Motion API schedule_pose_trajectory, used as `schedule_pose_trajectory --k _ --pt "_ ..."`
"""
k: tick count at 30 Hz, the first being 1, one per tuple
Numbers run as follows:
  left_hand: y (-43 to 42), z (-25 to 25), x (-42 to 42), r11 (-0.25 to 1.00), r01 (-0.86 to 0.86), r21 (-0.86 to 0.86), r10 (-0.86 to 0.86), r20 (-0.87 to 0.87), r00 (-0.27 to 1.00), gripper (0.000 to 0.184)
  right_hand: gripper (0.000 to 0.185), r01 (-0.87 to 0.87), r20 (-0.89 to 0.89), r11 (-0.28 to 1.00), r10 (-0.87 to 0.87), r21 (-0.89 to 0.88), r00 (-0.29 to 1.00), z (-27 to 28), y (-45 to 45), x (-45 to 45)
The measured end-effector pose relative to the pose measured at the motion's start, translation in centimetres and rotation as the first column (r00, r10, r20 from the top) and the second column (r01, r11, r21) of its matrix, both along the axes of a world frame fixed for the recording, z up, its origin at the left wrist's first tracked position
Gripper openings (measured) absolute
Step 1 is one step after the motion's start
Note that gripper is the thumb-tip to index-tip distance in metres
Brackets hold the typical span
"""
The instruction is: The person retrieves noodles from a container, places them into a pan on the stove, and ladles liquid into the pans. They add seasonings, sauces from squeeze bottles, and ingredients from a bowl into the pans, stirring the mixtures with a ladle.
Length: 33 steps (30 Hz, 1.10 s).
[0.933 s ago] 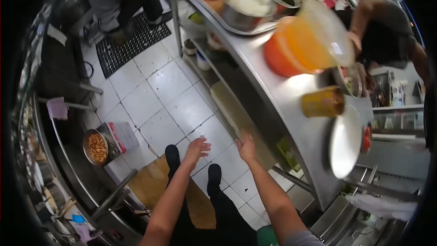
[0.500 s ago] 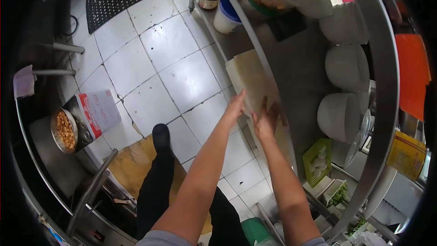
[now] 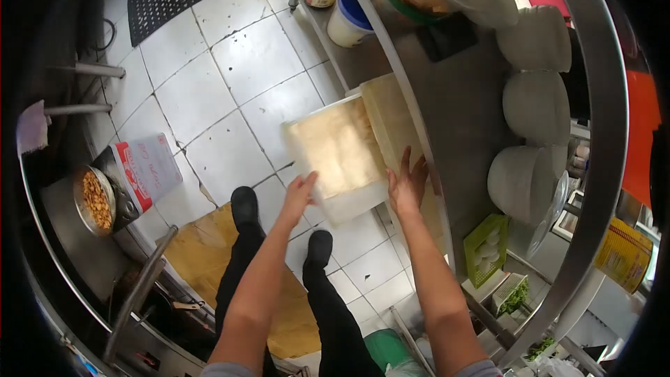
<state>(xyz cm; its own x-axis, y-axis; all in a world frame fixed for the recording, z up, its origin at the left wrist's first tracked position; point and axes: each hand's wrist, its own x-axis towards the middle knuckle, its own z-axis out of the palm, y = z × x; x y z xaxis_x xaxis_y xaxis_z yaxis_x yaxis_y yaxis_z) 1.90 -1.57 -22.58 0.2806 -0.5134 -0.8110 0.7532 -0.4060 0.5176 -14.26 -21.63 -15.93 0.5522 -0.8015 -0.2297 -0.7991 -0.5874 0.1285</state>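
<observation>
A white rectangular tub (image 3: 342,204) juts out from the lower shelf over the floor, slightly blurred. Pale yellow, flat, sheet-like contents (image 3: 335,146) lie inside; I cannot make out what they are. My left hand (image 3: 300,199) is closed on the tub's outer edge near its front corner. A pale, translucent lid-like panel (image 3: 392,112) covers the tub's shelf side. My right hand (image 3: 408,185) rests against this panel beside the upper shelf's edge, thumb and fingers spread.
The steel upper shelf (image 3: 453,112) carries stacked white bowls (image 3: 534,108) and a green basket (image 3: 485,248). A blue-lidded tub (image 3: 349,17) stands on the lower shelf. To the left are a pan of brown pieces (image 3: 95,199) and a clear-and-red container (image 3: 148,167).
The tub has slid out to the left from the shelf with my left hand, exposing its contents. My right hand has stayed almost in place. Another foot has come into view.
</observation>
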Motion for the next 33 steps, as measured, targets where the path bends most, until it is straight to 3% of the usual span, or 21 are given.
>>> schedule_pose_trajectory --k 5,9,10,11,13,15,17,19,21,23,25,26,28,29,31,32,33 --pt "4.4 2.0 1.5 0.997 0.075 0.018 -0.076 0.076 0.994 0.051 0.077 0.014 -0.062 0.999 -0.016 -0.036 0.998 -0.4 -0.2 -0.1" --pt "3.7 2.5 0.5 0.990 0.000 0.144 -0.028 0.192 0.981 0.052 0.081 -0.017 -0.105 1.000 0.017 0.001 0.994 -0.4 -0.4 -0.1" --pt "3.5 2.9 0.0 0.969 -0.071 0.236 -0.103 0.651 0.752 0.048 0.081 -0.008 -0.103 1.000 0.009 0.012 0.995 -0.6 -0.4 -0.1" --pt "2.8 4.0 -0.2 0.945 -0.179 0.274 -0.205 0.922 0.327 0.045 0.081 0.005 -0.105 1.000 -0.003 0.020 0.995 -0.8 -0.6 -0.2" --pt "1.3 6.5 -0.7 0.973 -0.152 0.175 -0.104 0.916 0.387 0.036 0.081 -0.022 -0.067 1.000 0.021 -0.012 0.998 -0.9 -0.7 -0.3" --pt "0.0 7.3 -2.6 0.998 0.019 0.063 -0.056 0.658 0.751 0.027 0.081 -0.041 -0.035 0.998 0.040 -0.036 0.999 -0.4 -0.3 -0.2" --pt "-1.3 5.2 -4.2 0.999 0.041 0.001 -0.033 0.629 0.777 0.022 0.080 0.032 -0.099 0.995 -0.023 0.090 0.995 0.2 -0.5 0.4" --pt "-1.9 2.5 -5.1 0.994 0.095 0.059 -0.111 0.636 0.764 0.023 0.080 0.028 -0.112 0.998 -0.022 0.055 0.994 0.0 -0.4 0.4" --pt "-2.9 3.2 -4.5 0.995 0.091 0.046 -0.100 0.619 0.779 0.025 0.080 -0.037 -0.063 0.999 0.039 0.029 0.997 -0.1 -0.7 0.0" --pt "-2.3 5.3 -3.7 0.995 0.086 0.049 -0.098 0.606 0.789 0.027 0.081 0.026 -0.060 0.994 -0.020 0.104 0.998 0.6 -0.7 0.0" --pt "-0.9 7.5 -2.8 0.978 -0.089 0.188 -0.114 0.844 0.524 0.039 0.078 0.045 -0.044 0.990 -0.040 0.130 0.998 1.1 -0.6 0.4" --pt "0.2 6.9 -2.4 0.979 -0.086 0.185 -0.114 0.848 0.518 0.039 0.078 0.048 -0.038 0.991 -0.044 0.127 0.998 1.0 -0.6 0.4" --pt "2.7 4.3 -2.1 0.874 -0.329 0.359 -0.031 0.715 0.698 0.057 0.075 -0.022 -0.152 0.999 0.027 0.031 0.988 0.8 -0.5 0.4" --pt "3.1 2.9 -2.7 0.878 -0.326 0.351 -0.029 0.717 0.696 0.057 0.075 -0.018 -0.149 1.000 0.021 0.023 0.989 0.9 -0.4 0.4" --pt "2.6 0.6 -3.7 0.947 -0.293 0.129 0.258 0.237 0.937 0.075 0.071 0.080 -0.082 0.983 -0.067 0.165 0.994 1.1 -0.3 0.7" --pt "1.4 2.3 -4.3 0.930 -0.293 0.221 0.244 0.224 0.943 0.089 0.069 0.077 -0.044 0.987 -0.071 0.142 0.996 0.6 -0.1 0.5" --pt "0.8 3.1 -4.4 0.933 -0.292 0.211 0.244 0.226 0.943 0.089 0.069 0.079 -0.039 0.988 -0.074 0.133 0.996 0.5 -0.1 0.4"
